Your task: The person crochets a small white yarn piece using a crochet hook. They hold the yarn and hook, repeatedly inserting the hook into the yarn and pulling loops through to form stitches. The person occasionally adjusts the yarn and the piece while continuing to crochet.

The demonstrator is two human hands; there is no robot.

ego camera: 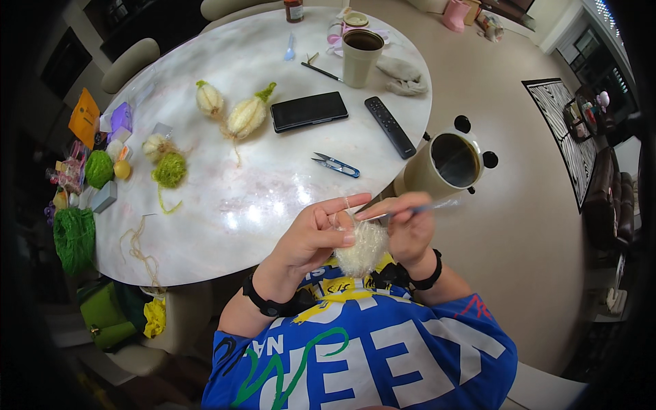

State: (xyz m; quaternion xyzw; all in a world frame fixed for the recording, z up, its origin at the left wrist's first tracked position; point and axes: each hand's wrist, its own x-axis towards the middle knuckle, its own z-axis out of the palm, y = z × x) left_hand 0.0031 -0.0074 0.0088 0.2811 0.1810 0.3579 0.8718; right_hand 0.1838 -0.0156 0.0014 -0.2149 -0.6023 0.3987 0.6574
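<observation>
My left hand (pixel 313 233) pinches a fuzzy cream crocheted piece (pixel 362 250) between thumb and fingers, with a thin yarn strand looped over its raised index finger. In my right hand (pixel 410 225) is a crochet hook (pixel 393 213), its tip at the top edge of the piece; this hand is slightly blurred. Beyond my hands lie blue thread snips (pixel 336 165). Two cream crocheted pieces with green tops, one smaller (pixel 209 100) and one larger (pixel 247 118), rest on the marble table (pixel 256 189). A third cream piece (pixel 155 147) touches a lime-green yarn bundle (pixel 169 169).
A black case (pixel 309 111), a remote control (pixel 390 127) and a tall cup (pixel 362 59) stand or lie across the table. A large lidless container of dark liquid (pixel 453 163) is by its right edge. Green yarn (pixel 75 240) and small items crowd the left edge.
</observation>
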